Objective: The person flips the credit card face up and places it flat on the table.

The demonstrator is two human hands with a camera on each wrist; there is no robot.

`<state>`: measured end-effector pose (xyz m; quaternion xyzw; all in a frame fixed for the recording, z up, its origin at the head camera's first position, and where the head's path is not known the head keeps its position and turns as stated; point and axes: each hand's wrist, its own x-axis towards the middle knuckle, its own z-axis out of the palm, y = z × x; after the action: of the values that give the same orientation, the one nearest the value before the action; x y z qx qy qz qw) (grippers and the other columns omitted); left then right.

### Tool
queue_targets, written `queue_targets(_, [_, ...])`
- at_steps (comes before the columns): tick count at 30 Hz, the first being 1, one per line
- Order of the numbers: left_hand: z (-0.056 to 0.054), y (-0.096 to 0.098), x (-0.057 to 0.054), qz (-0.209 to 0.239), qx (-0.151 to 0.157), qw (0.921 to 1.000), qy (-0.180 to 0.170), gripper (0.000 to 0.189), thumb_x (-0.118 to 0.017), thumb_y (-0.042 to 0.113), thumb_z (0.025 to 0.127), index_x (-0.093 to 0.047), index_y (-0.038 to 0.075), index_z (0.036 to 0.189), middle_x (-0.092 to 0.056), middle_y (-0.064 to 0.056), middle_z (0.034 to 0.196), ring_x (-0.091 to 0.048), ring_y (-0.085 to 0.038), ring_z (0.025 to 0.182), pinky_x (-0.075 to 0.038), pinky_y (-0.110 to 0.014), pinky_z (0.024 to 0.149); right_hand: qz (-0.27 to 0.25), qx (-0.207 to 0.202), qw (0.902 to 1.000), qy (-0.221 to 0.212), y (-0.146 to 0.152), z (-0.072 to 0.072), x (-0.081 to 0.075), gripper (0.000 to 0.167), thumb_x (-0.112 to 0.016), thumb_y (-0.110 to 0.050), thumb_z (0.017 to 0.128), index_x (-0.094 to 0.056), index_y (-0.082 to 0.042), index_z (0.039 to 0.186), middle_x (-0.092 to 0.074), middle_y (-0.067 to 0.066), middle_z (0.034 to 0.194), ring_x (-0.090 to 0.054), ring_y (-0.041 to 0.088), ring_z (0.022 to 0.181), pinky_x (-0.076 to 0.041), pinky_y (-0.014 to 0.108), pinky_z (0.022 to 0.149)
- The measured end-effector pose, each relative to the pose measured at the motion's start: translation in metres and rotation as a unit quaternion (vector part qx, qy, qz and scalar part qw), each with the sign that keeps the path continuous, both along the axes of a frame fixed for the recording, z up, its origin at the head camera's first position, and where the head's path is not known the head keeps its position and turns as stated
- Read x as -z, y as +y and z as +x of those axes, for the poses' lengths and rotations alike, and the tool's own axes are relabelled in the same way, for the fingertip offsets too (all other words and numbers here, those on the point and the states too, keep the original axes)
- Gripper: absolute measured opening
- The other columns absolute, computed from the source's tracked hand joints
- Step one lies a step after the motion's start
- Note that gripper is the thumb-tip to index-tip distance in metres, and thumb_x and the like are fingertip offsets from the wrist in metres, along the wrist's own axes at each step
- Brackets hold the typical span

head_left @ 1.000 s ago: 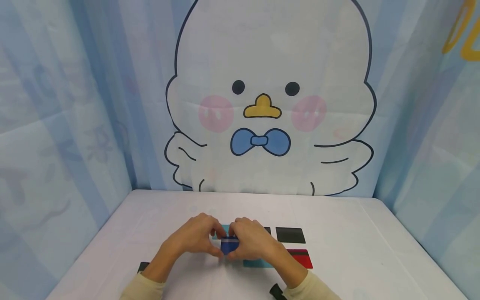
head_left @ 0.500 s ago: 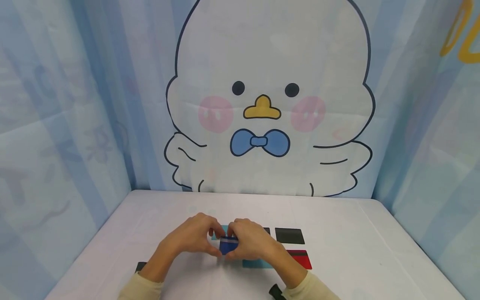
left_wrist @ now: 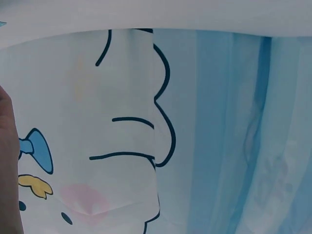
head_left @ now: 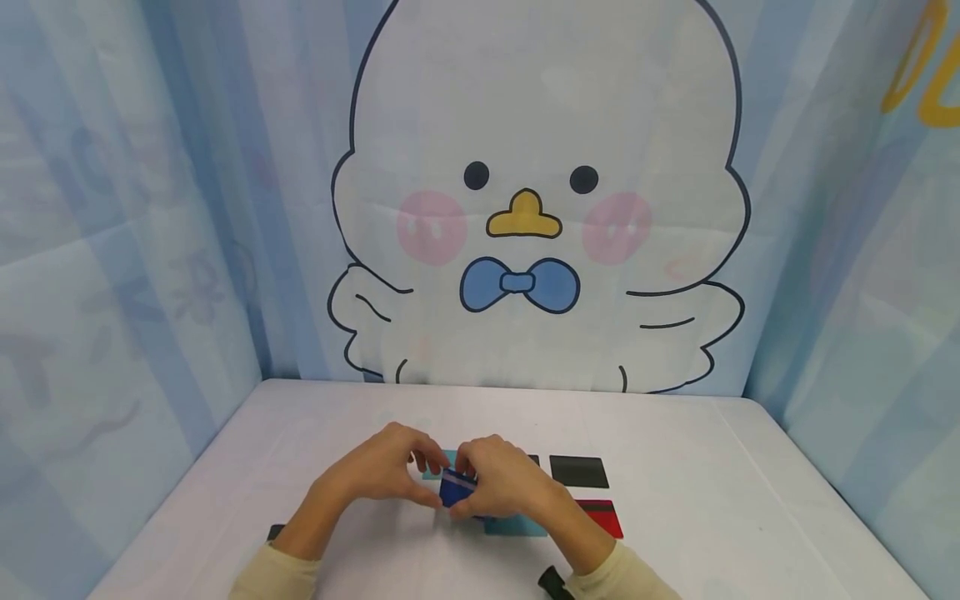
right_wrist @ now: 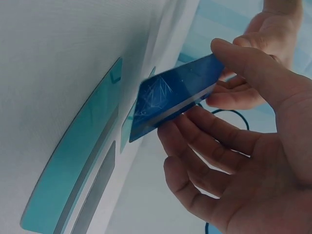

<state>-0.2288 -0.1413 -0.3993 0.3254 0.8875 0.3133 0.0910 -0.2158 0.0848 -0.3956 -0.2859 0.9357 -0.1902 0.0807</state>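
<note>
A blue card [head_left: 456, 487] with a pale stripe is held above the table, tilted. My right hand [head_left: 504, 477] pinches it by opposite edges, thumb on one and fingertips on the other, as the right wrist view shows. My left hand [head_left: 390, 467] is at the card's left end, thumb and fingers spread apart around it; whether it touches the card I cannot tell. In the right wrist view, the left hand [right_wrist: 275, 44] appears behind the card [right_wrist: 170, 97]. Only a sliver of the left hand [left_wrist: 7, 161] enters the left wrist view.
Flat on the white table [head_left: 705, 500] lie a black card [head_left: 579, 472], a red card [head_left: 602, 518], a teal card [head_left: 517, 526], a partly covered light blue card [head_left: 450, 456] and a mostly hidden dark card [head_left: 534, 459]. Dark objects [head_left: 553, 582] show beside both forearms. A printed curtain hangs behind.
The blue card has tipped from nearly level to slanted, its right side lower. My left hand has shifted slightly left and up. The right hand has barely moved, still pinching the card.
</note>
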Motion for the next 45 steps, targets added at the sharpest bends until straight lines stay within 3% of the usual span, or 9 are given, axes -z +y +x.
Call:
queue_targets(6, [-0.004, -0.004, 0.004, 0.028, 0.005, 0.9995, -0.012, 0.037, -0.09, 0.032, 0.081, -0.079, 0.017, 0.113, -0.078, 0.001, 0.102, -0.07, -0.023, 0.094, -0.057, -0.044, 0.09, -0.014, -0.007, 0.9998, -0.009, 0.001, 0.0, 0.0, 0.044, -0.093, -0.039, 0.076, -0.07, -0.013, 0.104, -0.069, -0.006, 0.09, -0.058, 0.005, 0.079, -0.054, 0.024, 0.073])
queue_targets(14, [-0.005, -0.007, 0.003, 0.041, -0.002, 0.9986, -0.032, 0.038, -0.089, 0.03, 0.083, -0.078, 0.014, 0.115, -0.078, -0.002, 0.105, -0.071, -0.024, 0.096, -0.056, -0.038, 0.089, -0.035, -0.019, 0.999, -0.019, 0.003, 0.0, 0.0, 0.045, -0.091, -0.034, 0.077, -0.064, -0.016, 0.108, -0.064, -0.007, 0.089, -0.057, 0.005, 0.078, -0.052, 0.02, 0.071])
queue_targets(21, [-0.008, -0.01, 0.004, 0.035, -0.013, 0.9981, -0.049, 0.04, -0.089, 0.027, 0.083, -0.077, 0.01, 0.117, -0.078, -0.003, 0.107, -0.069, -0.025, 0.096, -0.057, -0.05, 0.092, -0.076, -0.037, 0.9959, -0.032, 0.005, -0.003, 0.001, 0.051, -0.088, -0.029, 0.08, -0.056, -0.014, 0.117, -0.064, -0.003, 0.09, -0.058, 0.005, 0.078, -0.052, 0.019, 0.07])
queue_targets(25, [-0.008, -0.011, 0.005, 0.029, -0.018, 0.9981, -0.052, 0.039, -0.09, 0.025, 0.082, -0.077, 0.009, 0.116, -0.078, -0.002, 0.107, -0.068, -0.024, 0.096, -0.056, -0.051, 0.092, -0.098, -0.041, 0.9932, -0.047, 0.005, -0.004, 0.001, 0.051, -0.087, -0.027, 0.081, -0.056, -0.013, 0.119, -0.066, -0.003, 0.093, -0.061, 0.005, 0.08, -0.053, 0.02, 0.072])
queue_targets(33, [-0.009, -0.014, 0.006, 0.025, -0.017, 0.998, -0.055, 0.041, -0.09, 0.027, 0.082, -0.077, 0.009, 0.116, -0.078, -0.004, 0.109, -0.069, -0.023, 0.097, -0.056, -0.048, 0.092, -0.139, -0.048, 0.9857, -0.083, 0.009, -0.006, -0.002, 0.044, -0.086, -0.024, 0.079, -0.053, -0.021, 0.108, -0.07, -0.005, 0.097, -0.073, 0.017, 0.095, -0.056, 0.025, 0.08])
queue_targets(38, [-0.01, -0.016, 0.006, 0.025, -0.018, 0.9975, -0.064, 0.042, -0.09, 0.025, 0.081, -0.076, 0.009, 0.117, -0.078, -0.005, 0.11, -0.069, -0.022, 0.097, -0.056, -0.049, 0.092, -0.17, -0.053, 0.9802, -0.088, 0.01, -0.007, -0.004, 0.046, -0.085, -0.019, 0.078, -0.053, -0.015, 0.11, -0.071, 0.0, 0.102, -0.074, 0.02, 0.096, -0.057, 0.028, 0.083])
queue_targets(45, [-0.009, -0.017, 0.005, 0.022, -0.015, 0.997, -0.073, 0.045, -0.091, 0.029, 0.08, -0.076, 0.01, 0.118, -0.078, -0.003, 0.107, -0.07, -0.021, 0.096, -0.056, -0.051, 0.094, -0.227, -0.023, 0.9663, -0.119, 0.011, -0.006, -0.004, 0.049, -0.086, -0.017, 0.08, -0.051, -0.013, 0.113, -0.07, 0.0, 0.109, -0.075, 0.029, 0.105, -0.061, 0.041, 0.089])
